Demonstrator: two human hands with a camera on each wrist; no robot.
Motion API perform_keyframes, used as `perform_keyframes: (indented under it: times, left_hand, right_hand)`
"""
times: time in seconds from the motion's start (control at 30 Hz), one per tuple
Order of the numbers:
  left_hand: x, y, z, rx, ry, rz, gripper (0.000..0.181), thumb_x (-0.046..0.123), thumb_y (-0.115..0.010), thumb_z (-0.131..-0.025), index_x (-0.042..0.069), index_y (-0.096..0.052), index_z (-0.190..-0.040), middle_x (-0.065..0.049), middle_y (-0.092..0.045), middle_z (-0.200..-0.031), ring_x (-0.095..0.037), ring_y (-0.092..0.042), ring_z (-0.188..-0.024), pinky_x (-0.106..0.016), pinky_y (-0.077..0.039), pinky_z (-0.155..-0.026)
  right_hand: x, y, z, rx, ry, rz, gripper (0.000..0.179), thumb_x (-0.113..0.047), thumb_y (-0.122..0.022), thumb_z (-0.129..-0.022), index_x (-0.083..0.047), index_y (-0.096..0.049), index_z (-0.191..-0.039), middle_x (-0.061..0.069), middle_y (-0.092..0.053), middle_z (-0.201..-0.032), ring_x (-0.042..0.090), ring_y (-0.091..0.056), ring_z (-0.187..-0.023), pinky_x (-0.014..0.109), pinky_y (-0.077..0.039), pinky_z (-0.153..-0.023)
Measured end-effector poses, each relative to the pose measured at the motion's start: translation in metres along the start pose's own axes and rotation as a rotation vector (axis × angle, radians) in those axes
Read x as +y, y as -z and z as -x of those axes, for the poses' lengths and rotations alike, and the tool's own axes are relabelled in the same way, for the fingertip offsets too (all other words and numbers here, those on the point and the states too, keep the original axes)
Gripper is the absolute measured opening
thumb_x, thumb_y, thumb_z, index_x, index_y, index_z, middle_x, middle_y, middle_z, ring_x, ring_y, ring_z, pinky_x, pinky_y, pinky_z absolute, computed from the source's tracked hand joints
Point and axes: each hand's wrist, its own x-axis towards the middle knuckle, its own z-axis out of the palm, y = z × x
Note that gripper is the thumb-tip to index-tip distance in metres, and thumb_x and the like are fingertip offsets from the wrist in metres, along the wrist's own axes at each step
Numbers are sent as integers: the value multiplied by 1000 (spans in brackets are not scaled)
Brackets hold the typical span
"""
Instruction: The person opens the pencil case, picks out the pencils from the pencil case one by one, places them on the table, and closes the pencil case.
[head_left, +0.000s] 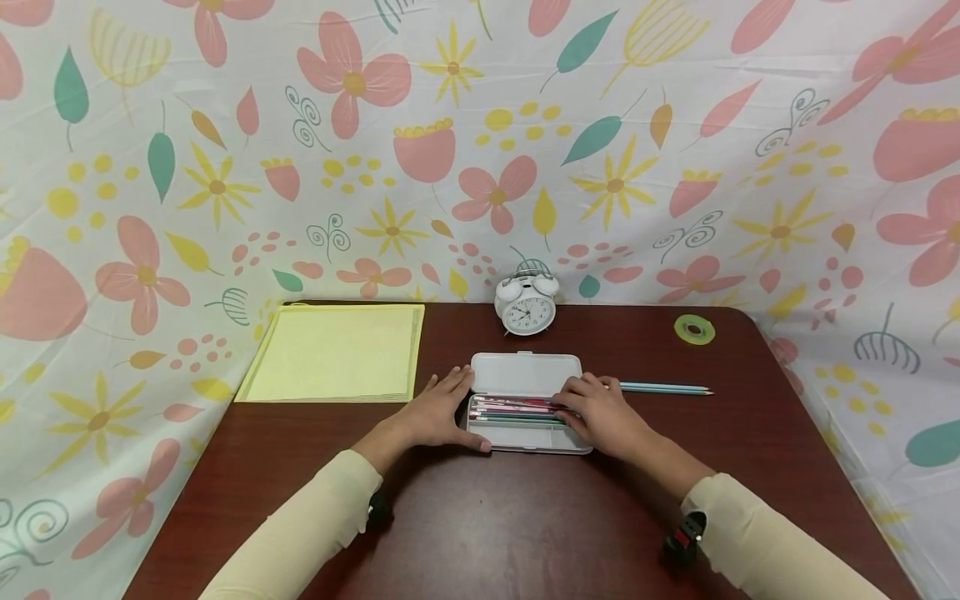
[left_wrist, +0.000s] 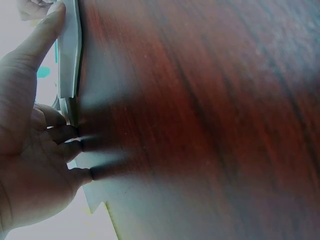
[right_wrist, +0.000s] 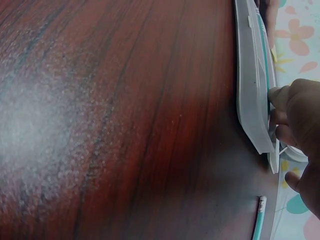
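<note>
A white pencil case (head_left: 525, 439) lies with its lid (head_left: 525, 373) laid back on the table. Several pencils (head_left: 510, 410), some pinkish and some teal, rest in its rear compartment. My left hand (head_left: 435, 414) is spread at the case's left end, thumb on the front corner and straight fingers by the lid. Over the right end, my right hand (head_left: 603, 414) has its fingers bent down into the case. In the right wrist view its thumb (right_wrist: 278, 97) meets a teal pencil (right_wrist: 266, 67); the far fingertips are partly hidden. Light-blue pencils (head_left: 667, 388) lie to the right.
Yellow paper sheets (head_left: 337, 354) lie at the back left of the dark wooden table (head_left: 480, 517). Behind the case stands a white alarm clock (head_left: 528, 308). A green roll of tape (head_left: 694, 329) sits at the back right. A flower-patterned cloth (head_left: 480, 125) hangs behind the table.
</note>
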Motion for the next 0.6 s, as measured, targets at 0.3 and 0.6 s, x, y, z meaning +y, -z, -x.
perform_keyframes:
  times: [0.3, 0.6]
  left_hand:
    - [1, 1, 0, 0, -3, 2, 140, 74, -87, -81, 2, -15, -177, -15, -15, -187, -33, -13, -175, -61, -11, -141]
    - [0, 1, 0, -3, -1, 4, 139, 76, -87, -81, 5, -16, -177, -13, -15, -187, -32, -12, -175, -61, -10, -141]
  right_hand:
    - [0, -1, 0, -20, -27, -55, 9, -18, -82, -101, -19, -82, -110, -3, -65, -104, 16, -48, -93, 64, -50, -90]
    - [-1, -2, -2, -33, -40, -92, 11, -13, -83, -100, -17, -82, -110, 1, -75, -108, 24, -61, -102, 67, -53, -90]
